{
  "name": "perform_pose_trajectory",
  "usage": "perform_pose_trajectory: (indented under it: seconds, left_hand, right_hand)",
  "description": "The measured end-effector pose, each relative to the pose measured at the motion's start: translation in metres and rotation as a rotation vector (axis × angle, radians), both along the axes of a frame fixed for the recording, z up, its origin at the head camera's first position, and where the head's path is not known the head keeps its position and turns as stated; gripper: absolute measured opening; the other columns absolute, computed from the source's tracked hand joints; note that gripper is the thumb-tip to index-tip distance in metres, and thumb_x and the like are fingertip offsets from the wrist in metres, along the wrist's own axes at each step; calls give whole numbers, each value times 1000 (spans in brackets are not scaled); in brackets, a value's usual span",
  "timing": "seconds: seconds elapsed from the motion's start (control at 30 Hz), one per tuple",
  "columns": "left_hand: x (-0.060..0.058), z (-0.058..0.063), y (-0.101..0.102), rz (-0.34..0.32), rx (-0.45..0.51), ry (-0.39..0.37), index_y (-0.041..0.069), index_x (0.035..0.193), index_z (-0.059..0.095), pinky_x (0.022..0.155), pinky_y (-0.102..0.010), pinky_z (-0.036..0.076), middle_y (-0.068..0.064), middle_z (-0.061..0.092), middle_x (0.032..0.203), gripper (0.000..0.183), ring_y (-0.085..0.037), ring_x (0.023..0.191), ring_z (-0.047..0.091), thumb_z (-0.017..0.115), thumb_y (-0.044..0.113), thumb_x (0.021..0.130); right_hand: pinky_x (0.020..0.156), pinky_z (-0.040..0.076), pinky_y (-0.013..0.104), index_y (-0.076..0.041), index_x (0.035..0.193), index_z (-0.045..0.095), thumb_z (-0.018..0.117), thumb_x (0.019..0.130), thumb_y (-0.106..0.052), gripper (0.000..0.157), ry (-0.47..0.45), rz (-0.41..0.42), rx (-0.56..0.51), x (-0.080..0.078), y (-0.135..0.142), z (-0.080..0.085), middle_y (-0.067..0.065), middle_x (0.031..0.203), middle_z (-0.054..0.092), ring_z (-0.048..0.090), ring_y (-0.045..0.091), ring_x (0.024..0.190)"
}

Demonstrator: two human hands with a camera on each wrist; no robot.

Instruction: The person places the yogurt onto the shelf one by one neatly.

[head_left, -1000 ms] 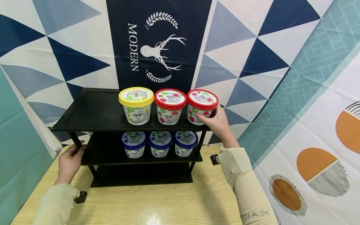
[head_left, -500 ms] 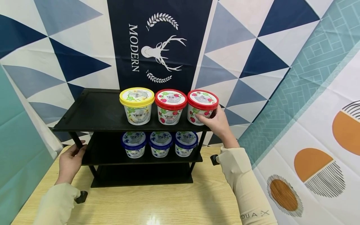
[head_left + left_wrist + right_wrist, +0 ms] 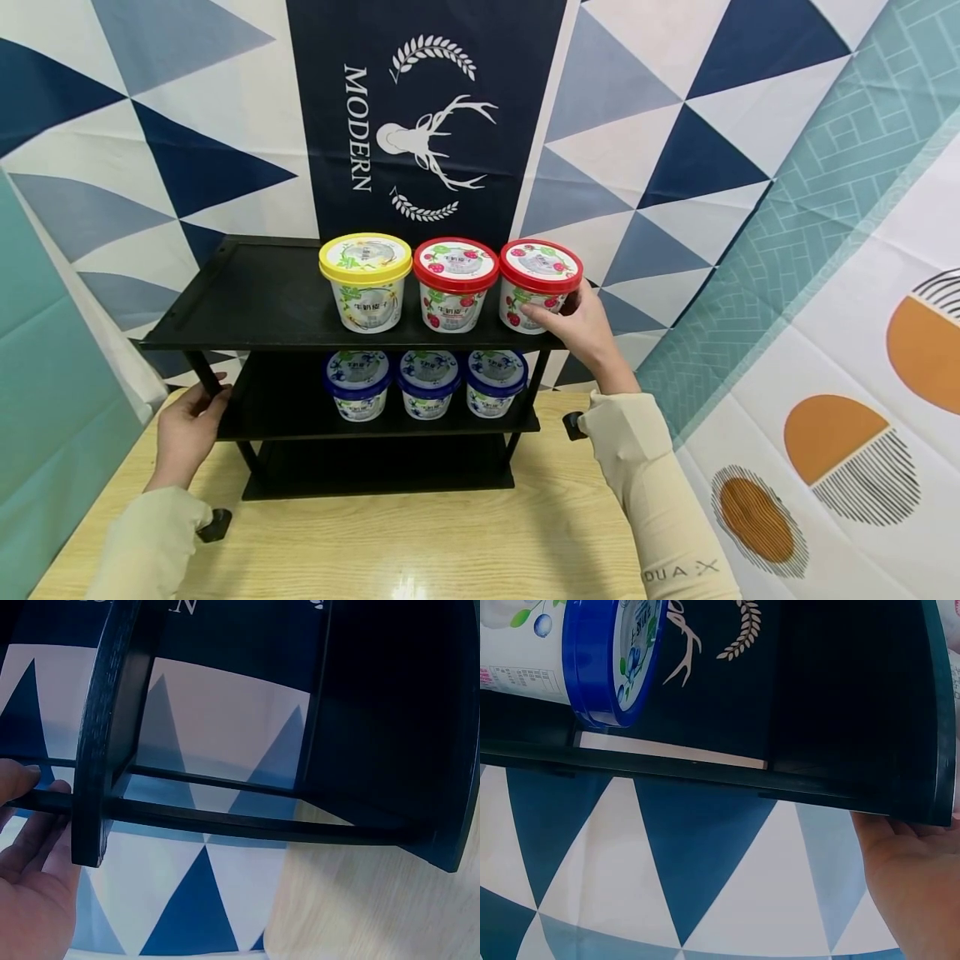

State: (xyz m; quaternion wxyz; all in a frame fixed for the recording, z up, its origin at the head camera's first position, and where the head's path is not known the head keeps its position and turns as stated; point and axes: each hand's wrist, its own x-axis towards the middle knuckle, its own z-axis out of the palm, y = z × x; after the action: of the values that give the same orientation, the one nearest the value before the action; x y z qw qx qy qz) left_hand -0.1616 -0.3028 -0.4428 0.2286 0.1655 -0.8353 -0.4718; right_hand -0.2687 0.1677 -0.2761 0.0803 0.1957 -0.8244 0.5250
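My left hand holds the left post of a black three-tier rack, between the top and middle tiers. In the left wrist view its thumb and fingers close around that post. At the top tier's right end, my right hand grips a white tub with a red lid and raspberry print, thumb across its front. Left of it stand a matching red-lidded tub and a yellow-lidded tub. The right wrist view shows the right hand past the shelf edge, its fingers mostly hidden.
Three smaller blue-lidded tubs stand in a row on the middle tier; one blue-lidded tub shows large in the right wrist view. The rack stands on a light wooden table, against a patterned wall cloth.
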Motion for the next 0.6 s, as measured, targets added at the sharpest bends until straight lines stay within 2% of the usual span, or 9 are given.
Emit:
perform_pose_trajectory:
  seconds: [0.37,0.6]
  left_hand:
    - [1,-1,-2,-23,4,6,3,128,56,66,-4,37,41,42,86,45,25,78,42,54,33,94]
    - [8,-1,-3,-9,-4,-11,4,137,47,66,0,36,34,44,90,53,27,80,37,53,34,94]
  right_hand:
    - [99,43,43,-13,140,35,73,82,-25,71,-6,-17,-14,1,2,-1,8,134,48,52,25,118]
    - [106,36,39,-14,143,33,72,83,-25,72,21,-55,-51,6,10,-4,8,137,49,49,24,124]
